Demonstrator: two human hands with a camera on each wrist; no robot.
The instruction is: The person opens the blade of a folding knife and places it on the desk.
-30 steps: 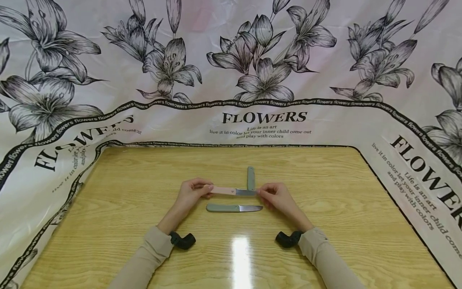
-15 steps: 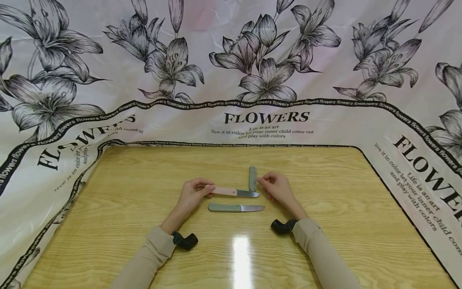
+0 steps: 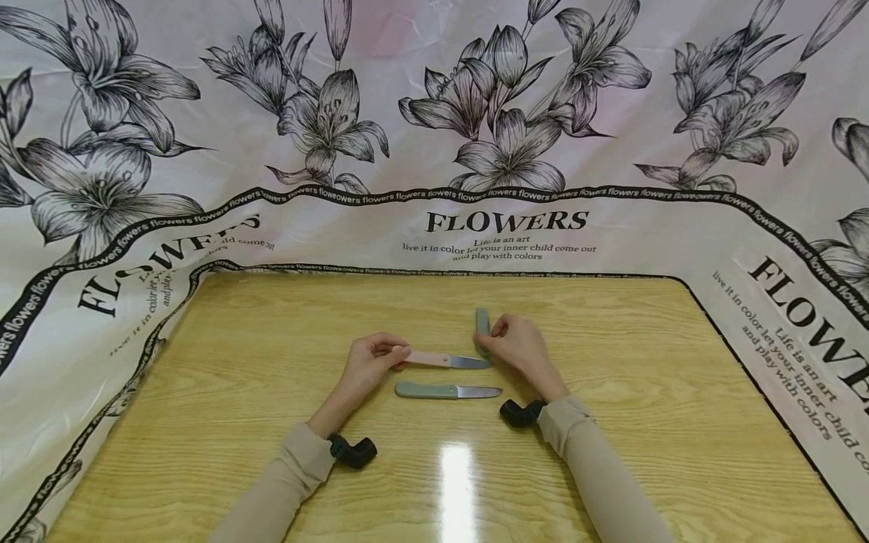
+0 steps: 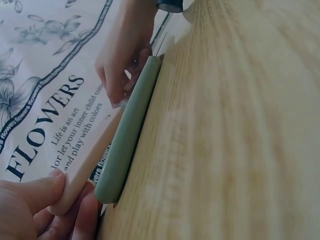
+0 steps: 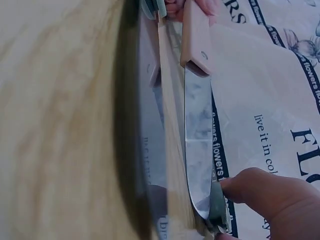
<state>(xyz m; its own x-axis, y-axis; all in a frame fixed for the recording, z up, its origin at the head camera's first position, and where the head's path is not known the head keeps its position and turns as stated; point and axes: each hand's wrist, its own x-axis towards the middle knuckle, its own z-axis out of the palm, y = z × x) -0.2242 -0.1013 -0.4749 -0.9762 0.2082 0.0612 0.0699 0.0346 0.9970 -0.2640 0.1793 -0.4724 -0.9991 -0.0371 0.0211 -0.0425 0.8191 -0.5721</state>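
Note:
My left hand (image 3: 366, 366) pinches the butt of a folding knife with a pink handle (image 3: 429, 359), its blade (image 3: 468, 363) out and pointing right. Beyond the tip, my right hand (image 3: 523, 348) holds the near end of a grey-green folding knife (image 3: 481, 320) with no blade showing, thumb and fingers on it. In the right wrist view the pink knife's blade (image 5: 198, 135) partly overlaps that green knife (image 5: 217, 206). Nearer to me lies a second grey-green knife (image 3: 426, 391), blade extended to the right, touched by neither hand.
The wood-grain table (image 3: 305, 302) has a bright reflection near its front. A white cloth (image 3: 505, 260) with printed lilies and lettering hangs around its back and sides. Black wrist devices (image 3: 354, 451) stick out below both hands.
My right hand has left the pink knife's blade tip, moved up and back, and taken hold of the upright grey-green knife. The left hand keeps its pinch on the pink handle.

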